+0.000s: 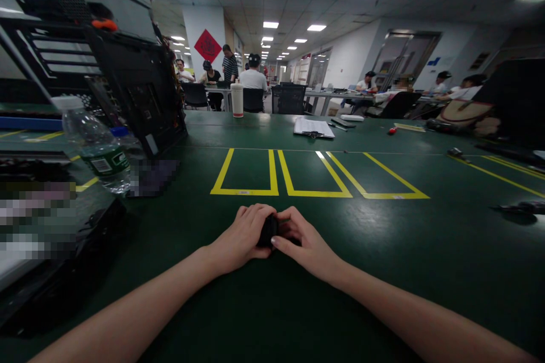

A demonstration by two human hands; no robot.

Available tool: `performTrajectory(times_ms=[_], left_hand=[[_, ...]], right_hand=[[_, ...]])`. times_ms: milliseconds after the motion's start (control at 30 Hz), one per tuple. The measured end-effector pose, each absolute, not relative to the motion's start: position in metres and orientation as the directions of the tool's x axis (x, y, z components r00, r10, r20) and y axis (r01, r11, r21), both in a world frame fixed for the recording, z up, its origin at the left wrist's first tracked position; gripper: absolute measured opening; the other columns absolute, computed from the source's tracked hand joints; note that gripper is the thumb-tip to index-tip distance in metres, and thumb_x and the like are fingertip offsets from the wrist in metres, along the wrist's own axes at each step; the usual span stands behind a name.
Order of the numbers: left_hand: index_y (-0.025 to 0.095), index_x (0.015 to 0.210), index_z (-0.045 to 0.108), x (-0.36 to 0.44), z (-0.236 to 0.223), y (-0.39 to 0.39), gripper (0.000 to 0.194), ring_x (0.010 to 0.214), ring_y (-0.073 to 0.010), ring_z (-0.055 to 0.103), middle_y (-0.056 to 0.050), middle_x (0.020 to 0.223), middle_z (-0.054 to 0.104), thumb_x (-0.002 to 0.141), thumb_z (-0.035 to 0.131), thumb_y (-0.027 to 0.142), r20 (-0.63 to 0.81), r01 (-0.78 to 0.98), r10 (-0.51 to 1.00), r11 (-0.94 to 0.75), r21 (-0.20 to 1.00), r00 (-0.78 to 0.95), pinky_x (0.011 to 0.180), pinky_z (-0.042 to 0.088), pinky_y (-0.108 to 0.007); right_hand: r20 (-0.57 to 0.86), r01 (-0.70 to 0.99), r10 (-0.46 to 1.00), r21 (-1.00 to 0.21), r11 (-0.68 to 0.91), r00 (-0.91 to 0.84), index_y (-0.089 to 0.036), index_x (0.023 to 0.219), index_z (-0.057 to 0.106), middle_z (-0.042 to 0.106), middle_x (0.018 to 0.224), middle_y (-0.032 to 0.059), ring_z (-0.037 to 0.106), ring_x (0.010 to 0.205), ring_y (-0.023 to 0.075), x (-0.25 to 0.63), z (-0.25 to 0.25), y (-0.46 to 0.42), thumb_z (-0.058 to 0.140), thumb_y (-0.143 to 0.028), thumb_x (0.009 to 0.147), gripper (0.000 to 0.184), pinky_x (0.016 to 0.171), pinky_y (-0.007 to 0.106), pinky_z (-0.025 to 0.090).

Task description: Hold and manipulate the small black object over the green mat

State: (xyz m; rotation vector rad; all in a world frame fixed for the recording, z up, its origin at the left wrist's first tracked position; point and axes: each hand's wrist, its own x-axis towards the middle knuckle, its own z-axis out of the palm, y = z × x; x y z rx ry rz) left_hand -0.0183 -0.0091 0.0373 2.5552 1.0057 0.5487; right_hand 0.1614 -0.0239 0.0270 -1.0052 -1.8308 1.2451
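Both my hands rest together on the green table (pixel 383 249), just in front of the yellow taped boxes (pixel 313 176). My left hand (pixel 242 235) is curled around a small black object (pixel 268 231), fingers wrapped over its top. My right hand (pixel 304 244) grips the same black object from the other side, thumb and fingers pinched on it. Most of the object is hidden between the hands, so I cannot make out what it is.
A water bottle (pixel 100 150) stands at the left beside an open computer case (pixel 128 79). Farther back lie a clipboard with paper (pixel 314 127), a white bottle (pixel 237 99) and a red-handled tool (pixel 392 131). Several people sit at desks in the background.
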Motion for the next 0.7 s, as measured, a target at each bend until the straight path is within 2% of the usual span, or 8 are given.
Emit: performTrajectory(times_ms=[100, 200, 367, 567, 700], left_hand=[[0.021, 0.115, 0.029, -0.018, 0.0376, -0.0092, 0.054, 0.103, -0.0225, 0.042, -0.007, 0.115, 0.043, 0.071, 0.06, 0.019, 0.235, 0.564, 0.694, -0.7, 0.438, 0.68, 0.087, 0.034, -0.04], [0.02, 0.115, 0.029, -0.0173, 0.0366, -0.009, 0.053, 0.103, -0.0218, 0.042, -0.008, 0.114, 0.043, 0.071, 0.059, 0.02, 0.238, 0.566, 0.693, -0.703, 0.431, 0.68, 0.087, 0.034, -0.039], [0.02, 0.116, 0.028, -0.0167, 0.0332, -0.0078, 0.057, 0.104, -0.0226, 0.041, -0.008, 0.115, 0.043, 0.07, 0.061, 0.02, 0.25, 0.568, 0.69, -0.709, 0.418, 0.679, 0.088, 0.034, -0.04], [0.021, 0.115, 0.029, -0.0174, 0.0344, -0.0083, 0.056, 0.102, -0.0227, 0.042, -0.007, 0.115, 0.043, 0.07, 0.061, 0.018, 0.237, 0.569, 0.696, -0.7, 0.431, 0.677, 0.086, 0.035, -0.04], [0.021, 0.115, 0.029, -0.0167, 0.0359, -0.0083, 0.054, 0.102, -0.0219, 0.042, -0.007, 0.114, 0.043, 0.071, 0.06, 0.02, 0.248, 0.561, 0.688, -0.709, 0.427, 0.681, 0.086, 0.035, -0.039]], right_hand=[[0.158, 0.19, 0.883, -0.946, 0.264, -0.443, -0.022, 0.094, 0.046, 0.049, 0.098, 0.0015, 0.051, 0.092, 0.0164, 0.1612, 0.0258, -0.023, 0.053, -0.028, 0.076, 0.02, 0.08, 0.034, 0.045], [0.141, 0.135, 0.888, -0.966, 0.22, -0.438, -0.022, 0.092, 0.046, 0.05, 0.097, 0.0015, 0.051, 0.092, 0.0164, 0.1603, 0.0241, -0.0203, 0.05, -0.028, 0.078, 0.016, 0.075, 0.032, 0.047], [0.082, 0.173, 0.892, -0.969, 0.175, -0.446, -0.021, 0.101, 0.043, 0.051, 0.099, 0.0028, 0.052, 0.093, 0.0168, 0.1596, 0.0238, -0.0189, 0.05, -0.029, 0.078, 0.025, 0.079, 0.034, 0.046], [0.144, 0.208, 0.877, -0.942, 0.263, -0.458, -0.022, 0.097, 0.045, 0.05, 0.1, 0.0017, 0.052, 0.092, 0.0167, 0.1617, 0.0246, -0.0219, 0.054, -0.027, 0.076, 0.023, 0.078, 0.034, 0.046], [0.164, 0.185, 0.887, -0.946, 0.265, -0.431, -0.022, 0.093, 0.047, 0.051, 0.098, 0.0012, 0.052, 0.092, 0.0162, 0.1613, 0.0222, -0.0204, 0.05, -0.028, 0.079, 0.016, 0.078, 0.033, 0.046]])
